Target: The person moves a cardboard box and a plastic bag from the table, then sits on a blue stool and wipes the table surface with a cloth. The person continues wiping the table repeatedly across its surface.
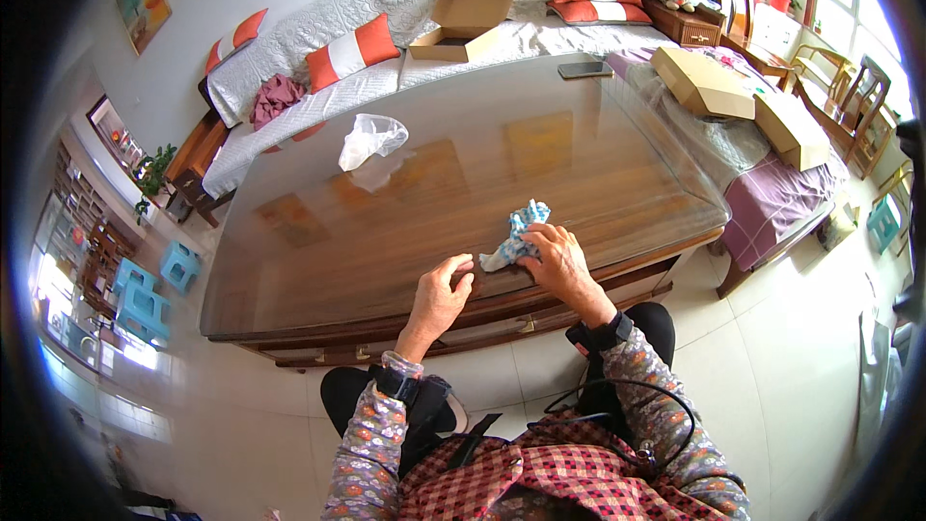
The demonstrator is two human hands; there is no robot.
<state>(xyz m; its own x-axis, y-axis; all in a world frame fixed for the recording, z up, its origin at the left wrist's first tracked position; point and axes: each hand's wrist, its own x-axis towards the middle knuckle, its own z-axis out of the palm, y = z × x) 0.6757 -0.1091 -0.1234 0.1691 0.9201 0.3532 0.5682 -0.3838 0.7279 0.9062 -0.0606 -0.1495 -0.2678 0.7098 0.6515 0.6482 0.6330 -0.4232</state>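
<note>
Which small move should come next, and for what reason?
Perhaps bring the left hand onto the pale end of the blue-and-white cloth: this hand looks empty and close beside it, while the right hand holds the cloth.

On the brown table (338,280), the cloth (522,234) is patterned blue and white. Behind the table, cushions (353,53) are orange with white bands.

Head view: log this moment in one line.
right hand: holding blue-and-white cloth | left hand: beside cloth | brown table: cloth near front edge, plastic bag farther back
</note>
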